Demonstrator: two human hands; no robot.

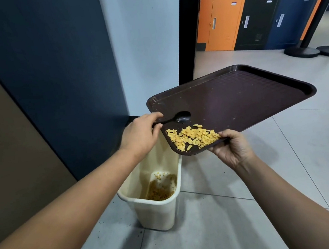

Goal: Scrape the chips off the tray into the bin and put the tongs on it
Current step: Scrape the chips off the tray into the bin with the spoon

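A dark brown tray (238, 98) is held tilted above a cream bin (154, 208). My right hand (233, 149) grips the tray's near edge. Yellow chips (193, 136) lie heaped at the tray's lowest corner, over the bin's mouth. My left hand (140, 135) pinches the handle of a black spoon-shaped utensil (181, 117), whose bowl rests on the tray just above the chips. The bin's bottom holds crumbs.
The bin stands on a grey tiled floor (249, 206) against a dark blue wall panel (53, 75). A doorway at the right opens onto orange and blue doors (223, 20). Black stanchion bases (302, 51) stand at the far right.
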